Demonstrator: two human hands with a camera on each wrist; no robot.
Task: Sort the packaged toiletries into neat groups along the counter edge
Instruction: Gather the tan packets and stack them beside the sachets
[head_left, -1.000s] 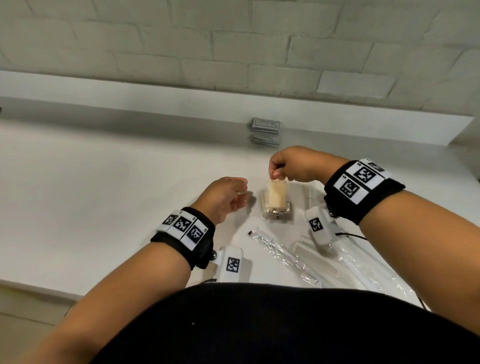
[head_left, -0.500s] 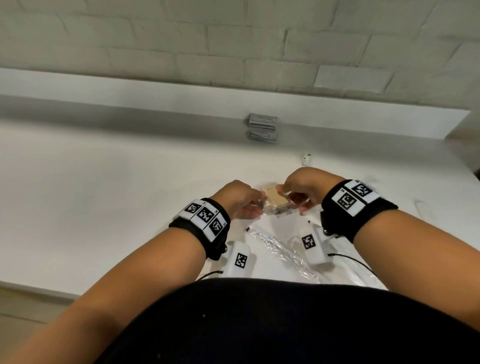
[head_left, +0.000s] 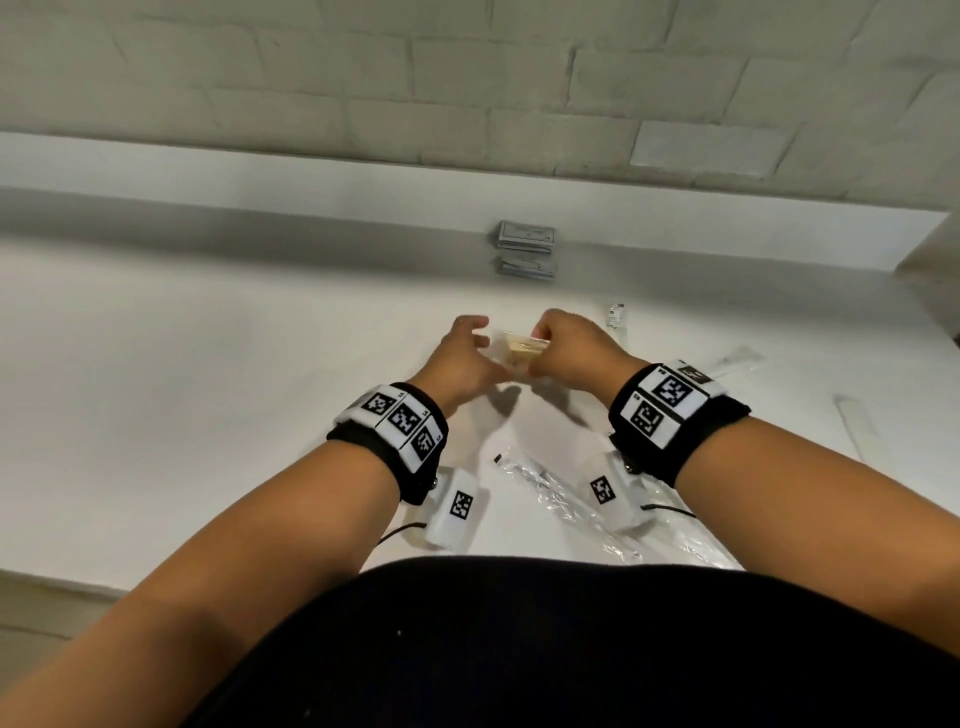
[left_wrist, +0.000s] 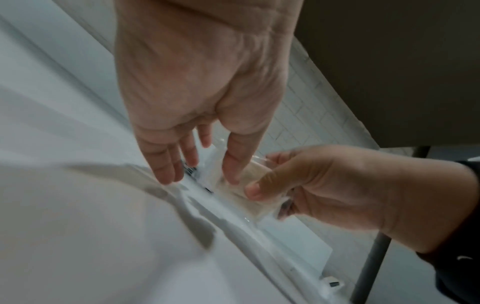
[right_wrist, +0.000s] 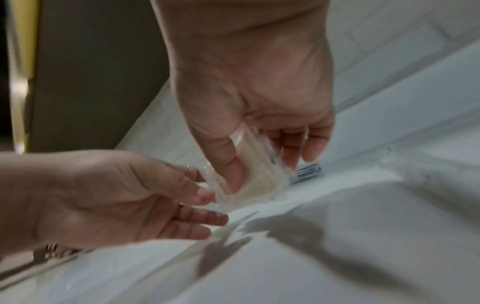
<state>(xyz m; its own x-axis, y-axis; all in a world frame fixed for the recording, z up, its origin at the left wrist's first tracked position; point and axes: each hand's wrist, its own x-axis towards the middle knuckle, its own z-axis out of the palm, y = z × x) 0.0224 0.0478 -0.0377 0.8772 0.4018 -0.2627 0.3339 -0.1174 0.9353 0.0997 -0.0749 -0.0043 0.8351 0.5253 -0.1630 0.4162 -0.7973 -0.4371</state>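
Note:
A cream bar in a clear wrapper, the soap packet (head_left: 521, 349), is held low over the white counter (head_left: 208, 364), some way in from its front edge. My right hand (head_left: 540, 343) pinches the packet between thumb and fingers; the right wrist view shows that right hand (right_wrist: 265, 170) with its thumb lying across the soap packet (right_wrist: 257, 187). My left hand (head_left: 475, 338) is beside it with straight fingers, touching the wrapper's left edge. In the left wrist view my left hand (left_wrist: 200, 176) lays its thumb on the soap packet (left_wrist: 233, 191).
Grey flat packets (head_left: 525, 236) are stacked against the back ledge. A small white tube (head_left: 616, 314) lies right of my hands. Long clear-wrapped items (head_left: 550, 493) lie near the front edge, and more clear packets (head_left: 737, 358) at the right.
The packet stood on the counter under my right hand; both hands then took it and carried it farther from my body. My left hand's fingers have straightened.

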